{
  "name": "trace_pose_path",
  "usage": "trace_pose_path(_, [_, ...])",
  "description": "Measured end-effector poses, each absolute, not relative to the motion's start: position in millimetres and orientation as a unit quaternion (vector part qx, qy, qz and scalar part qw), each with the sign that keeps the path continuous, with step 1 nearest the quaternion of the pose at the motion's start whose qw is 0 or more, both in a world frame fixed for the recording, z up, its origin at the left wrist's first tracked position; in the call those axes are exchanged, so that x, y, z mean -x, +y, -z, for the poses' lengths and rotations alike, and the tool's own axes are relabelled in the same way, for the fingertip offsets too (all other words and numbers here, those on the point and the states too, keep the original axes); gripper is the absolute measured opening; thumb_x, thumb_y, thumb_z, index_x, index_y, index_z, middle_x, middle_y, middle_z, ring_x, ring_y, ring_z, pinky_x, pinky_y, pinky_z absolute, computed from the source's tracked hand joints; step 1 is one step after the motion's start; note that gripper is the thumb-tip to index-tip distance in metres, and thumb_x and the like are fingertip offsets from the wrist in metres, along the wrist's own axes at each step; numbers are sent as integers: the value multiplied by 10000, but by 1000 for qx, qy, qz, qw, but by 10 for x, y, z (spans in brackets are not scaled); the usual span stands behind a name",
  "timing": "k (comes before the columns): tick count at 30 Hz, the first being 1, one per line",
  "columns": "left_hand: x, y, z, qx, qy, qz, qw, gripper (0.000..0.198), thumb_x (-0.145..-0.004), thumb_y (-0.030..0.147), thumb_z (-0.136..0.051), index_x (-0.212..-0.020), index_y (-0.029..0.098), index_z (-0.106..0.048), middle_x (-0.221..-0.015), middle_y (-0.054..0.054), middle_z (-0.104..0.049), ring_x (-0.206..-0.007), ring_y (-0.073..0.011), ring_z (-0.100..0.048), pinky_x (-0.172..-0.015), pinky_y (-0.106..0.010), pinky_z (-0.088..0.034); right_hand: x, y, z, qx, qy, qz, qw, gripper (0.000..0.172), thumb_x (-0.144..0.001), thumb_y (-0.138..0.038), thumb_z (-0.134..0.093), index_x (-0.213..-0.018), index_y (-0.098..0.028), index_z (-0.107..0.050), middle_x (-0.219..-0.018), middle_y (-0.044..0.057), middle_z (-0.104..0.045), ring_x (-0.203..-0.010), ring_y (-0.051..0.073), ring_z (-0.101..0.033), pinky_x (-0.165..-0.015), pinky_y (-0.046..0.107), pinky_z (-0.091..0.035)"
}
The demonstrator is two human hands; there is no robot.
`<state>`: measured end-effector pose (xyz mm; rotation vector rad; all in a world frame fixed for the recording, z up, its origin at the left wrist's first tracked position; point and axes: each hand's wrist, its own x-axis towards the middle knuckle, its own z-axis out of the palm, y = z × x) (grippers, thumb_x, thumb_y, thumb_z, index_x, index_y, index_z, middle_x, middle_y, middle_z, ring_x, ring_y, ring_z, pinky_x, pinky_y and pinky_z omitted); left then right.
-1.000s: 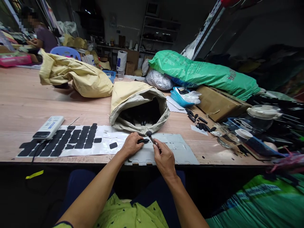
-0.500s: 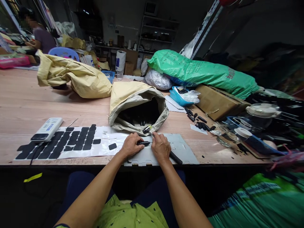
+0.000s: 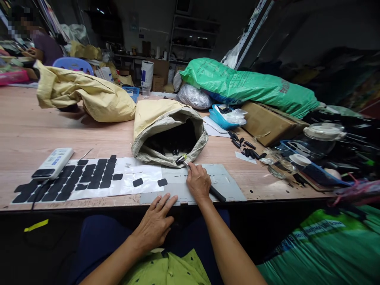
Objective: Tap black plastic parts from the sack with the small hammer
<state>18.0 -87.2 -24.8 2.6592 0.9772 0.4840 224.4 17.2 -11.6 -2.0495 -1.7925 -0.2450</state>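
My right hand [image 3: 198, 182] is wrapped round a small hammer [image 3: 218, 194] with a black handle and a shiny head. The hammer's head points up and left, close to the mouth of a yellow sack [image 3: 154, 116] that lies open towards me with dark pieces inside. Under that hand is a grey board [image 3: 228, 184] at the table's front edge. My left hand [image 3: 156, 223] is at the edge, its fingers stretched and apart, palm down, with nothing visible in it. Left of the board, rounded black squares [image 3: 89, 174] lie in rows on a white sheet [image 3: 124, 186].
A white device [image 3: 56, 162] with a cable sits at the left. Another yellow sack [image 3: 89, 95] lies behind. At the right are black pieces [image 3: 245, 146], a cardboard box [image 3: 270, 122], a green sack [image 3: 243, 85] and a lidded jar [image 3: 322, 138]. A person [image 3: 44, 45] sits far left.
My left hand has let go of the black elongated piece and drawn back towards me to the table edge. That piece no longer shows. My right hand still holds the hammer. The view has shifted slightly.
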Motion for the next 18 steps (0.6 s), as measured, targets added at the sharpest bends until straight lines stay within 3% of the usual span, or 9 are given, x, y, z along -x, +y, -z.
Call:
trace_pose_path(3, [-226,-949,355,-913,348,-188,103,81,-797,209,-684,-872,185,-664,-1626,-88,-212,-1471,-366,-205,-1171,-554,-196,-2238,171,115,738,-639,84,200,312,-922,-202,-544,-1218,-244,-631,-962,53,-630,-864,183,-510,-685,280,-293])
trace_pose_path(6, [-311,-913,283,-891,370,-235,116,160,-790,304,-718,-918,216,-679,-1559,-88,-357,-1429,-364,-291,-1158,-571,-220,-2237,173,120,738,-640,82,199,317,-922,-210,-539,-1224,-247,-628,-969,53,-630,-869,186,-508,-689,286,-292])
trace_pose_path(9, [-432,-584,63,-847,401,-331,111,130,-845,295,-655,-949,225,-689,-1324,-86,-587,-1308,-302,-452,-1120,-517,-325,-2235,176,120,739,-639,83,198,320,-922,-213,-533,-1225,-252,-627,-976,53,-629,-874,191,-508,-693,294,-292])
trace_pose_path(12, [-546,49,-206,-796,441,-403,102,144,-889,260,-577,-951,185,-684,-1086,-100,-671,-1098,-243,-585,-986,-419,-465,-2231,176,105,741,-638,80,195,315,-933,-223,-515,-1227,-252,-626,-979,55,-629,-881,194,-510,-698,297,-296])
trace_pose_path(15, [-606,705,-428,-734,564,-363,103,213,-923,279,-508,-919,157,-683,-962,-108,-683,-942,-226,-638,-860,-360,-508,-2228,174,88,741,-639,74,192,315,-931,-228,-517,-1226,-249,-626,-978,58,-627,-889,197,-509,-701,296,-300])
trace_pose_path(18, [-632,1100,-525,-663,693,-246,141,282,-887,400,-565,-886,152,-699,-968,-149,-697,-958,-285,-662,-818,-378,-509,-2229,175,88,740,-640,70,196,322,-921,-222,-525,-1226,-249,-625,-978,59,-623,-891,197,-505,-701,293,-304])
